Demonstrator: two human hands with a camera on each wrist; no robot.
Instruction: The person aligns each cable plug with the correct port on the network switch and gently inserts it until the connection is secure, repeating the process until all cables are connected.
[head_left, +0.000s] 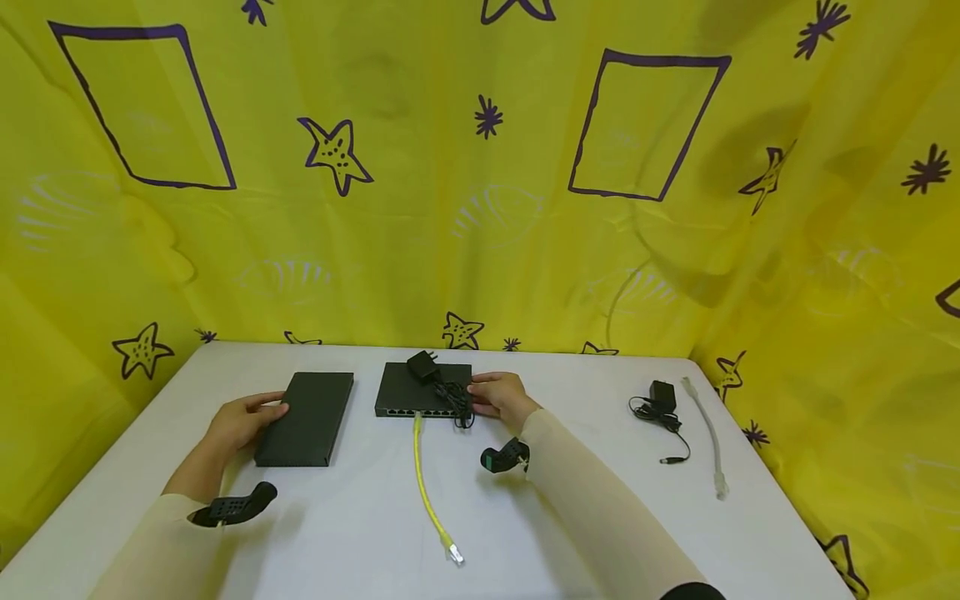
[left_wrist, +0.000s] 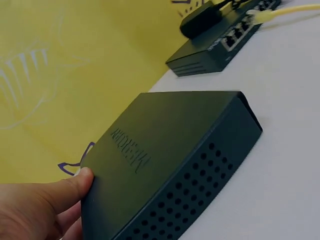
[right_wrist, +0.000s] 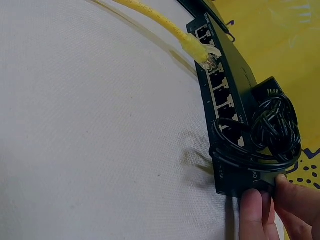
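Observation:
My left hand (head_left: pixel 238 423) grips the left edge of a flat black vented device (head_left: pixel 306 421), thumb on its top face. In the left wrist view, this vented device shows embossed lettering and a side with rows of round holes. My right hand (head_left: pixel 504 398) pinches the right end of a black network switch (right_wrist: pixel 231 65) between thumb and fingers. On top of this switch lies a black power adapter (head_left: pixel 423 367) with its bundled cord (right_wrist: pixel 275 127) hanging over the port side. A yellow network cable (head_left: pixel 424 483) is plugged into one port; its other plug lies on the table toward me.
At the right of the white table (head_left: pixel 577 500), a second black power adapter (head_left: pixel 662 397) lies with its cord, beside a grey network cable (head_left: pixel 708 437). A yellow patterned curtain (head_left: pixel 420 250) hangs behind the table and along both sides.

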